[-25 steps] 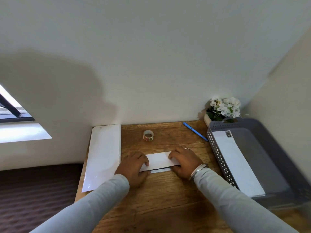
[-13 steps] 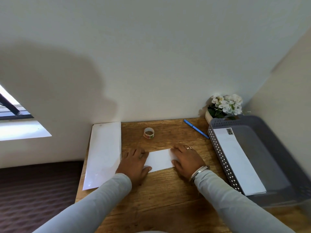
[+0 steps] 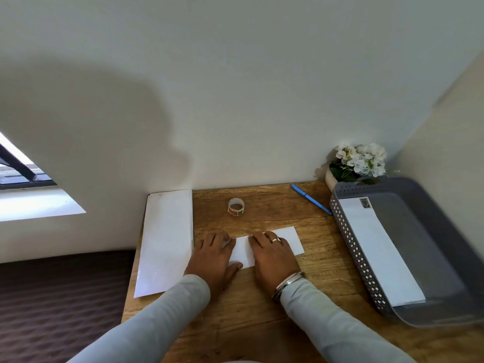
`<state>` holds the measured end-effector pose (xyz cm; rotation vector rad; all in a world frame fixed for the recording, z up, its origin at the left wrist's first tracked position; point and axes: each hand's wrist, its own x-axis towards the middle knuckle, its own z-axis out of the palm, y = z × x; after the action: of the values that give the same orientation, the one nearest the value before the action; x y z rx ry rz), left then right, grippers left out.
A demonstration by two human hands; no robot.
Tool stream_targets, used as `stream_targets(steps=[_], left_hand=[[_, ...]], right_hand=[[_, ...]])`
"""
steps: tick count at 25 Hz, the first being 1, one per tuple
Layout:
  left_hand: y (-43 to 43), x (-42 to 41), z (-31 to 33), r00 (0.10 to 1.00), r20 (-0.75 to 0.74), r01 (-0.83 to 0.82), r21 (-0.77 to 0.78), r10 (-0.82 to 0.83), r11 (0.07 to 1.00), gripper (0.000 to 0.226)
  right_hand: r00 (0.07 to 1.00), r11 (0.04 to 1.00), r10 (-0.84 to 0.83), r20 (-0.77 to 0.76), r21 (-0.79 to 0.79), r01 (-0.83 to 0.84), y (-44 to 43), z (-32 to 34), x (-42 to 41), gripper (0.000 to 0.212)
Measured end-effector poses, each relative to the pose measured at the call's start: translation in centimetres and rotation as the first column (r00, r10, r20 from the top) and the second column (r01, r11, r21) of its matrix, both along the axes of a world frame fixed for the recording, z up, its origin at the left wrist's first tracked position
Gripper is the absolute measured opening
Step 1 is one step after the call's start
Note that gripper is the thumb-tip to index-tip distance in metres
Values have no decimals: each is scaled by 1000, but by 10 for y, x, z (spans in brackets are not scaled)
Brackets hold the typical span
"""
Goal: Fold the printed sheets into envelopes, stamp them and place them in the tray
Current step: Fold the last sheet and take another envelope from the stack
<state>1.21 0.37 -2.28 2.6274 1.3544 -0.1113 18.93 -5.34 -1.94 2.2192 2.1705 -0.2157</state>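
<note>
A folded white sheet (image 3: 289, 239) lies flat on the wooden desk (image 3: 262, 310) in front of me. My left hand (image 3: 212, 258) presses on its left end, fingers spread, thumb on the near edge. My right hand (image 3: 273, 255), with a ring and a bangle, lies palm down across the sheet's middle. The sheet's right end sticks out bare past my right hand. A stack of white sheets (image 3: 165, 239) lies at the desk's left edge. A roll of stamps (image 3: 236, 207) stands behind the folded sheet. The grey tray (image 3: 429, 247) at right holds one stamped envelope (image 3: 379, 250).
A blue pen (image 3: 310, 199) lies between the roll of stamps and the tray. A pot of white flowers (image 3: 358, 162) stands in the back corner behind the tray. Walls close off the desk at the back and right. A dark floor lies beyond the desk's left edge.
Both hands were at the two ends of the folded sheet. My right hand has slid left along it toward the left hand, uncovering the right end. The fold now lies flat.
</note>
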Motion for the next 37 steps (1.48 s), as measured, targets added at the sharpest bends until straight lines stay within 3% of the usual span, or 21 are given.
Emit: stream_targets(steps=[5, 16, 23, 27, 29, 34, 37], left_hand=[[-2, 1, 2, 1000, 7, 6, 9, -6, 1000, 71], [4, 62, 15, 994, -27, 109, 3, -109, 994, 67], [9, -7, 8, 999, 37, -33, -66, 35, 997, 75], [4, -24, 6, 998, 17, -52, -45, 53, 998, 78], [4, -23, 6, 998, 13, -57, -42, 57, 998, 78], [6, -21, 6, 998, 3, -69, -49, 69, 996, 79], [5, -21, 6, 998, -1, -63, -42, 63, 997, 79]], right_hand=[[986, 986, -164, -12, 29, 164, -7, 9, 63, 53], [979, 982, -189, -77, -1, 190, -19, 10, 65, 73], [980, 983, -185, -67, -3, 186, -19, 6, 66, 77], [976, 977, -212, 48, -7, 213, -13, 9, 49, 73], [982, 985, -172, 77, -16, 173, -7, 11, 27, 67], [999, 997, 43, -26, -64, -44, -2, 2, -32, 60], [999, 999, 40, -31, -22, -40, -3, 3, -22, 59]])
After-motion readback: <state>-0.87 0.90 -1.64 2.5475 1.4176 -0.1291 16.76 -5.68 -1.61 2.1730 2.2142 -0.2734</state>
